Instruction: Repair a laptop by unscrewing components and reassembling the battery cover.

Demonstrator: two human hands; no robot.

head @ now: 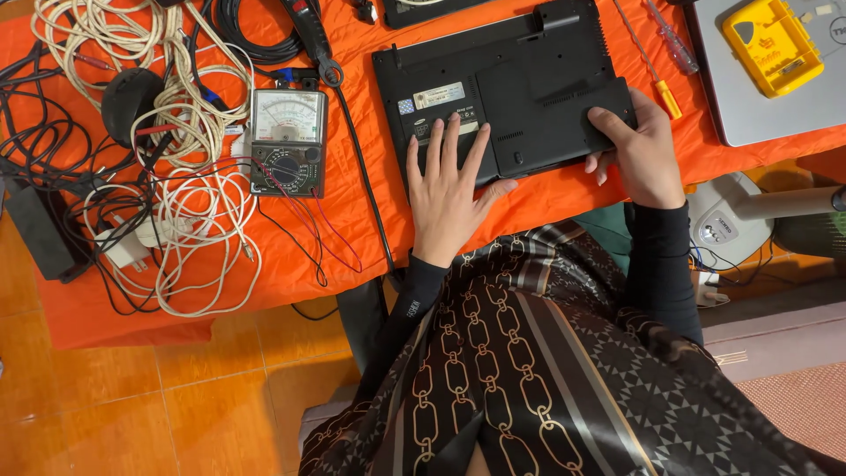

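The black laptop (507, 92) lies upside down on the orange table (352, 220), and its bottom cover is not yet opened. The left hand (448, 189) rests flat on it with fingers spread, while the right hand (639, 150) grips the near right corner with curled fingers. The yellow-handled screwdriver (656, 75) lies untouched just to the right.

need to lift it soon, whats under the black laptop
The laptop lies bottom up on an orange cloth. Both hands, left and right, rest on its near edge. Anything beneath it is covered.

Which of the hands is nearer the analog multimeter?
Left. The left hand lies flat on the upturned black laptop, just right of the grey analog multimeter; the right hand grips the laptop's far corner.
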